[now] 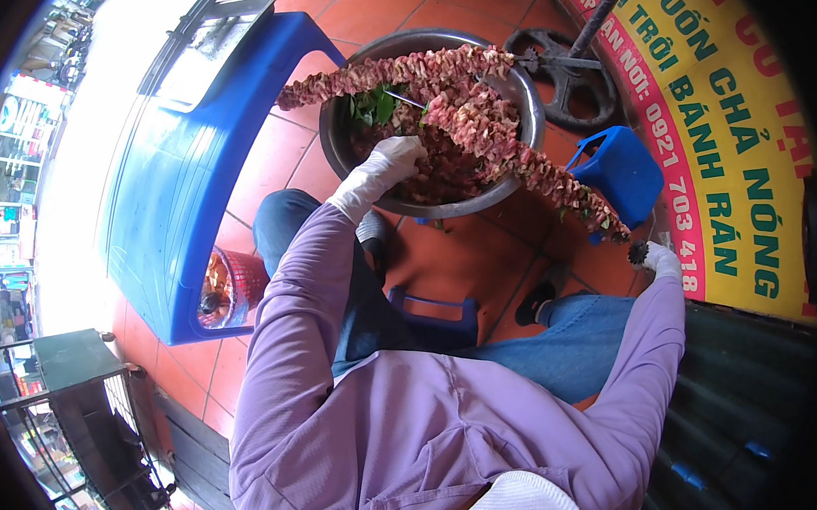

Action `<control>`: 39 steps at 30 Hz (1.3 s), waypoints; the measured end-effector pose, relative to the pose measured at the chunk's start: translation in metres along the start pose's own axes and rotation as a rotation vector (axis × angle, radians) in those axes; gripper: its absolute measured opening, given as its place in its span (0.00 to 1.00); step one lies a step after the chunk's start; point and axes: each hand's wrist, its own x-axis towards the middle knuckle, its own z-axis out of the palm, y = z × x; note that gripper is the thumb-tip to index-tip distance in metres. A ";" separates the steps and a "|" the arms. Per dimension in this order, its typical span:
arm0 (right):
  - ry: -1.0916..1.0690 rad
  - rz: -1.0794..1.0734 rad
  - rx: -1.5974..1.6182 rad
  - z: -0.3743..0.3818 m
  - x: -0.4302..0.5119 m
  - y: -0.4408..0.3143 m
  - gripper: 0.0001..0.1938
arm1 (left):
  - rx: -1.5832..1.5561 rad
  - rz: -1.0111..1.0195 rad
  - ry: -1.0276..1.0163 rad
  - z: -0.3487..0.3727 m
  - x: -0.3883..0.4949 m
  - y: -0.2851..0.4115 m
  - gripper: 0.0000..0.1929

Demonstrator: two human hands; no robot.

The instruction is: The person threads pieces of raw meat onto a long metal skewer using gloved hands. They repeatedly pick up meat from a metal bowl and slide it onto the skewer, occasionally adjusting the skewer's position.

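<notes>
My right hand (663, 261), in a white glove, grips the end of a metal skewer beside its dark toothed disc (638, 252). Sliced raw meat with bits of green leaf (527, 161) is packed along this skewer, which slants over a steel basin (535, 106). Its bare pointed tip (405, 99) sticks out past the meat. My left hand (387, 167), also gloved, is low over the loose meat (439, 175) in the basin; its fingertips are hidden. A second meat-loaded skewer (400, 72) lies across the basin's far side, near green leaves (373, 107).
A blue plastic table (167, 204) with a metal tray (218, 51) stands at left, a red basket (245, 279) under it. Right of the basin are a small blue stool (624, 177), a black metal base (572, 84) and a yellow sign (732, 145) bearing writing.
</notes>
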 end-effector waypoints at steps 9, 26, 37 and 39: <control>0.034 -0.230 -0.424 0.024 0.038 0.027 0.14 | -0.994 -0.448 0.359 -0.029 -0.022 -0.032 0.09; 0.053 0.113 0.373 -0.025 -0.015 -0.018 0.09 | -1.471 -0.212 0.831 -0.035 0.001 -0.032 0.07; 0.018 0.040 0.219 -0.024 0.013 -0.028 0.05 | -1.665 -0.248 0.901 -0.046 -0.004 -0.022 0.10; 0.056 -0.056 0.137 -0.029 0.026 -0.036 0.05 | -1.687 -0.252 0.901 -0.046 -0.009 -0.024 0.11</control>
